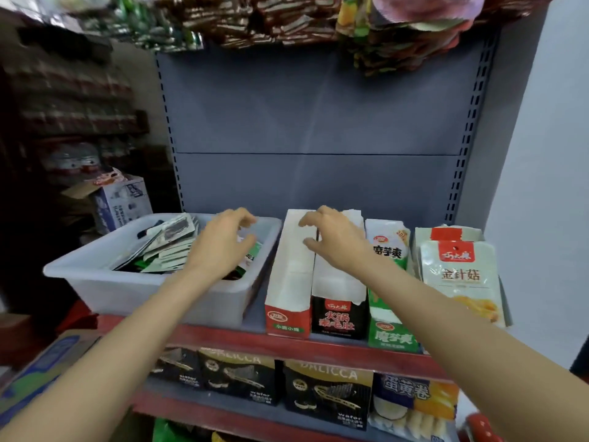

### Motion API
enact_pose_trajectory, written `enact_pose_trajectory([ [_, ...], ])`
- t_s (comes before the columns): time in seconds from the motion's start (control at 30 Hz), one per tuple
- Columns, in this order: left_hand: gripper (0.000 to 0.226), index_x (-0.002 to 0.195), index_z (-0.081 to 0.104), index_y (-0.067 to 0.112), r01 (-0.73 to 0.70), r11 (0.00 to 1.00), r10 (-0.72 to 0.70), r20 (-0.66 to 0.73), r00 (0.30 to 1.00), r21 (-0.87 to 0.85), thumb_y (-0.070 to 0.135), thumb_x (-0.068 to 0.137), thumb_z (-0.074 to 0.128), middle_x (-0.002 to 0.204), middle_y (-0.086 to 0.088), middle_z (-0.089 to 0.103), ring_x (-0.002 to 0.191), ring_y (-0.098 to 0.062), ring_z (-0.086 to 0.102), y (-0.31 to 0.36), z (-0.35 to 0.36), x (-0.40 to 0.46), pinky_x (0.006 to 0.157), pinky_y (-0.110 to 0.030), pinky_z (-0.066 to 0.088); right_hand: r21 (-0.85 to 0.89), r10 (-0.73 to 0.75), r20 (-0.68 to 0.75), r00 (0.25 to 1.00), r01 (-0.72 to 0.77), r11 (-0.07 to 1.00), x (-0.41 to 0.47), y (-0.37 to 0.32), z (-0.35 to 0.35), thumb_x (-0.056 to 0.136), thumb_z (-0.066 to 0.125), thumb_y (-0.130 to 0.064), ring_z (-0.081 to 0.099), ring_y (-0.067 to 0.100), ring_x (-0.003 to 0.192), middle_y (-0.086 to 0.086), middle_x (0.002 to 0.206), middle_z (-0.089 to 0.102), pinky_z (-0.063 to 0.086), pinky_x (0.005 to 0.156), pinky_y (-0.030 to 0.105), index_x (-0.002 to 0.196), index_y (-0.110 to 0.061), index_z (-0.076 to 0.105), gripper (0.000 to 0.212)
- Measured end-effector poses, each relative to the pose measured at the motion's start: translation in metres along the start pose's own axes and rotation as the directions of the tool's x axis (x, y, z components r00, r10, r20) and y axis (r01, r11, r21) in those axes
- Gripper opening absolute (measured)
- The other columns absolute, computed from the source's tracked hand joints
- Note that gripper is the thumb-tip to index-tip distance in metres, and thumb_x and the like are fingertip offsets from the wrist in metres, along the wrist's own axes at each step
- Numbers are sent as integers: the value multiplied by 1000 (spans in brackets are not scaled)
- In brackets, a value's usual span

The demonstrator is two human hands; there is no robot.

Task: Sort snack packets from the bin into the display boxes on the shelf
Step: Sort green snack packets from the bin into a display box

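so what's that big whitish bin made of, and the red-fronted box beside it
The translucent white bin looks like moulded plastic, semi-matte: packets show dimly through its wall and the rim is rounded. The red-fronted display box looks like printed cardboard: flat folded panels, a plain white inside and a slightly glossy printed front.

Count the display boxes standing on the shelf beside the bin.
4, in a row right of the bin: red-fronted box, black-fronted box, green-fronted box, and rightmost box, mostly hidden behind a packet.
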State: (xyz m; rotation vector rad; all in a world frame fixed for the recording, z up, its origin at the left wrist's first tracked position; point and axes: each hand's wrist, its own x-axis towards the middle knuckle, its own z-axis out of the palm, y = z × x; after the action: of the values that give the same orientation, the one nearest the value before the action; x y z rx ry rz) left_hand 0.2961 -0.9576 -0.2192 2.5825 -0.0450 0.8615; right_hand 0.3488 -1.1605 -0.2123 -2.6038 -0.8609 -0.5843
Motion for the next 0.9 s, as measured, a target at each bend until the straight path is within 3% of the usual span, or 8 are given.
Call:
enact_pose_trajectory([
  [0.13,81,134,48,22,55,982,-100,247,964,183,57,66,76,138,-4,48,130,-24,39,-59,-36,2,106,-35,31,127,-45,115,992,30,991,28,-48,27,90,59,-26,50,27,118,9,128,53,43,95,38,130,-16,50,43],
  [0.2,103,139,42,25,20,965,-125,391,912,261,76,53,67,145,-1,41,134,-20,34,-76,-44,3,110,-32,25,171,-46,203,978,11,985,41,-70,38,88,62,-28,47,26,123,9,135,50,41,99,37,135,-15,46,51],
  [0.23,103,141,41,26,8,958,-141,448,883,286,77,55,65,148,0,39,135,-19,33,-81,-45,3,111,-30,24,157,-52,253,966,12,988,47,-80,43,88,63,-30,47,26,124,9,136,50,41,99,36,136,-14,44,54],
  [0.33,81,143,39,23,0,969,-134,523,842,248,50,74,73,149,3,37,135,-17,35,-90,-38,7,111,-27,25,12,-27,404,914,23,1000,61,-99,58,82,69,-37,51,28,117,8,127,57,44,89,34,131,-11,47,61],
  [0.5,62,138,46,29,28,971,-132,436,890,236,24,81,71,138,-1,52,123,-21,49,-121,-39,15,101,-28,37,-137,25,557,830,62,989,75,-103,73,78,74,-35,54,28,108,7,123,57,48,87,35,129,-13,47,62],
  [0.63,54,134,49,36,91,978,-154,362,919,185,28,85,68,135,0,55,124,-21,50,-146,-40,9,101,-29,38,-170,5,504,864,94,981,81,-99,74,78,73,-28,55,28,109,6,124,57,48,80,35,133,-19,45,63],
  [0.73,51,135,48,34,105,987,-140,336,931,122,26,87,66,136,-3,54,122,-23,51,-146,-37,7,94,-26,39,-164,-48,445,894,134,977,86,-95,74,83,68,-25,56,28,107,8,123,58,46,77,32,129,-18,50,49],
  [0.9,52,133,51,34,129,989,-144,292,946,69,36,84,68,137,0,53,127,-20,47,-147,-36,5,101,-25,36,-123,-70,365,928,123,985,86,-90,71,86,64,-22,50,27,85,10,96,55,39,67,32,93,-16,44,22],
])
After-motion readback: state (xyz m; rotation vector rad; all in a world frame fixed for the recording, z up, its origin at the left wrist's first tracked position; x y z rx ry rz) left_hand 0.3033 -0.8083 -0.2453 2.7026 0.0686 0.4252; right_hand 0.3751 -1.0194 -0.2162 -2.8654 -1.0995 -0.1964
